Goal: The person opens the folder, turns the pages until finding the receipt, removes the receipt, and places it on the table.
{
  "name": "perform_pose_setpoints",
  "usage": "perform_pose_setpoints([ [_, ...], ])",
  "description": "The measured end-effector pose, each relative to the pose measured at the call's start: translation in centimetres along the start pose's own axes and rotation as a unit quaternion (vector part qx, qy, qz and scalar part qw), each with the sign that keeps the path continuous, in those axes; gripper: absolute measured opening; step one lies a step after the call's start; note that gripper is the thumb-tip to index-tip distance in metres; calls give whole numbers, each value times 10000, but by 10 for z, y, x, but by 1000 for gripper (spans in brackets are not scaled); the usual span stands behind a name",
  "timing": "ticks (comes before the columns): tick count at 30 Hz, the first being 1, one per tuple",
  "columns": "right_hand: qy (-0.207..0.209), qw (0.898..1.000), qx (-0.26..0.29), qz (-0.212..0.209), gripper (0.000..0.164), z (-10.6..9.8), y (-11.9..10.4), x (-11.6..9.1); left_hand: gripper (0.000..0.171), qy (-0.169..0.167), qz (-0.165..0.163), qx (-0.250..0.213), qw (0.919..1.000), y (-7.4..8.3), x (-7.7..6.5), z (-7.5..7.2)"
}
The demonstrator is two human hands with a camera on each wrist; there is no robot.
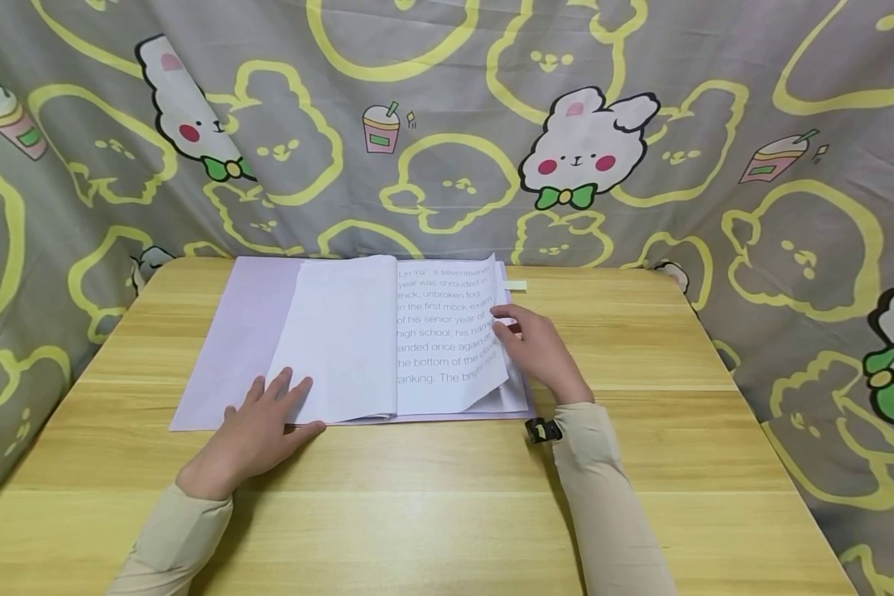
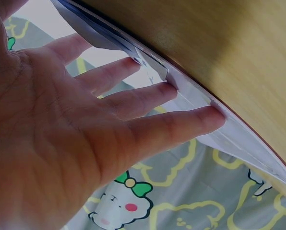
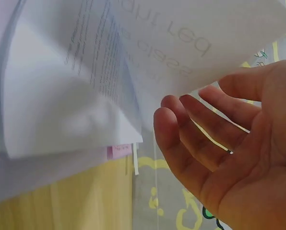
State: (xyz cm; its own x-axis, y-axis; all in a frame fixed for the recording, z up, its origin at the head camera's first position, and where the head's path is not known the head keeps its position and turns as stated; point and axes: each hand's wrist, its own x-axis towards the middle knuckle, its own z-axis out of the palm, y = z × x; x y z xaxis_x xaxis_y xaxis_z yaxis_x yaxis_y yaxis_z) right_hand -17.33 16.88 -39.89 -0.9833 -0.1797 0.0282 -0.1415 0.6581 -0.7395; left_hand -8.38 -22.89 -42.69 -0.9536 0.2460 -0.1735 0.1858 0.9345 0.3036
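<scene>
A purple-covered book [image 1: 257,285] lies spread on the table, its left page [image 1: 343,331] blank and its right page [image 1: 447,331] printed with large English text. My right hand [image 1: 536,343] pinches the outer edge of that printed page between thumb and fingers, and the page curves up off the sheets below. In the right wrist view the lifted page [image 3: 181,43] rises over a sheet of smaller print [image 3: 71,96]. With fingers spread, my left hand [image 1: 264,426] rests at the lower left corner of the blank page; the left wrist view shows its fingertips along the book's edge.
The book lies near the back of a light wooden table [image 1: 387,521]. A pale tab [image 1: 516,286] sticks out at its upper right. A grey curtain [image 1: 447,108] with cartoon prints hangs behind the table and at both sides. A black band [image 1: 542,430] circles my right wrist.
</scene>
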Motion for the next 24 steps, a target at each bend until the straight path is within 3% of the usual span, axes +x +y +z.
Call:
perform_pose_setpoints([
  [24, -245, 9994, -249, -47, 50, 30, -8, 4, 83, -13, -22, -14, 10000, 0, 1, 1],
])
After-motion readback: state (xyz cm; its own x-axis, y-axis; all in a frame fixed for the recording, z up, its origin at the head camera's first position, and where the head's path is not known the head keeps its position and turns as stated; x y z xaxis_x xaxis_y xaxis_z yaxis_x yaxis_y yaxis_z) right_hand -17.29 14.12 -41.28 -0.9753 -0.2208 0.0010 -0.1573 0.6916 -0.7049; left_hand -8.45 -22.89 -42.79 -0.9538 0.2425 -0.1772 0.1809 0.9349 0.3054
